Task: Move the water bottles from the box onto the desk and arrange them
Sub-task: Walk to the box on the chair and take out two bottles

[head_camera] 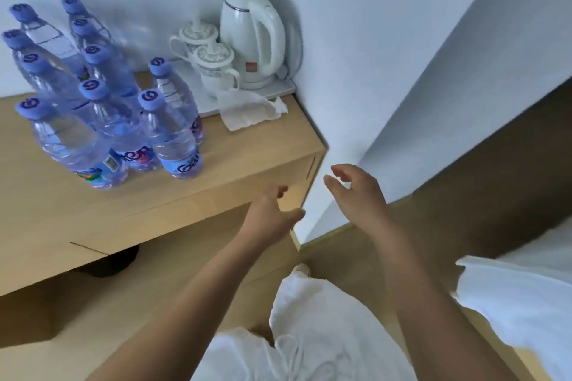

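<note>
Both hands are empty. Your left hand hangs in front of the desk's front panel with its fingers loosely extended, and your right hand sits just beside it, toward the wall corner, fingers relaxed and slightly curled around nothing. Neither hand touches a bottle or the desk.

Beyond and to the left of your left hand, the water bottles stand upright on the desktop in a tight cluster, roughly ten of them, several touching their neighbours. The box is not in view, so you cannot confirm from here whether more bottles remain in it.

Handling notes for the nearest bottle, the one closest to your left hand:
- It appears full, so expect moderate weight.
- The clear plastic wall is thin and likely to flex under pressure; grip firmly but do not squeeze.
- The surface looks smooth and may slip. Take hold at the shoulder just below the blue cap, or wrap the body above the label.
- The bottles are tall and narrow. Nudging one may topple its neighbours, so lift straight up before shifting it sideways.

Farther back, beyond your right hand against the wall corner, a white kettle and two lidded cups rest on a tray, with a crumpled tissue lying in front of it. The cups look like ceramic and breakable; keep any rearranged bottles well apart from them.
</note>
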A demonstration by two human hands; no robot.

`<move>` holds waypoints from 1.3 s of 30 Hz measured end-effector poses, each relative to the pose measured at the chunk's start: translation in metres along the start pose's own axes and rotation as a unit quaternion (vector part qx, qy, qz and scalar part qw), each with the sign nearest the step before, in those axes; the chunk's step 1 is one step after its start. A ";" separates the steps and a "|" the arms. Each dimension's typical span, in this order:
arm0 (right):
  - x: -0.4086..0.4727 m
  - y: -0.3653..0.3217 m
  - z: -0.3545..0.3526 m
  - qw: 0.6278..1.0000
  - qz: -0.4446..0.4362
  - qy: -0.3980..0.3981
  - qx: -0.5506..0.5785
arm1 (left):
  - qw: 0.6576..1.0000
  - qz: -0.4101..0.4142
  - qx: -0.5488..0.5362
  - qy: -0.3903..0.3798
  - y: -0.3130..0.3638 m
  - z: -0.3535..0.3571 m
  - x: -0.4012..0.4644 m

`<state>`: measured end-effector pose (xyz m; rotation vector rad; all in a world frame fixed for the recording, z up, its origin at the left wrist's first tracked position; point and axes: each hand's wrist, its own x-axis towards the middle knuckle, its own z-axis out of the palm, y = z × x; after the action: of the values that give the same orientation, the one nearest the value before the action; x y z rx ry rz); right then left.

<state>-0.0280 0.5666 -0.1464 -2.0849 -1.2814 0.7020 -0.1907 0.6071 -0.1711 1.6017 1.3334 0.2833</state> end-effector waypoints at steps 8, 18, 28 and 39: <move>-0.064 0.100 -0.094 0.975 0.091 0.083 -0.184 | 0.966 0.161 0.164 -0.117 0.083 0.094 -0.001; -0.090 0.241 -0.226 0.942 0.214 0.159 -0.203 | 0.849 0.316 0.364 -0.216 0.216 0.272 0.021; -0.078 0.359 -0.366 0.917 0.272 0.173 -0.234 | 0.811 0.385 0.383 -0.218 0.334 0.434 0.050; 0.010 0.450 -0.451 0.910 0.299 0.168 -0.233 | 0.781 0.405 0.405 -0.248 0.429 0.544 0.151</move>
<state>0.5588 0.3189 -0.1577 -2.8876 -0.6422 0.2501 0.5089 0.4898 -0.1550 2.6961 0.2403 -0.2629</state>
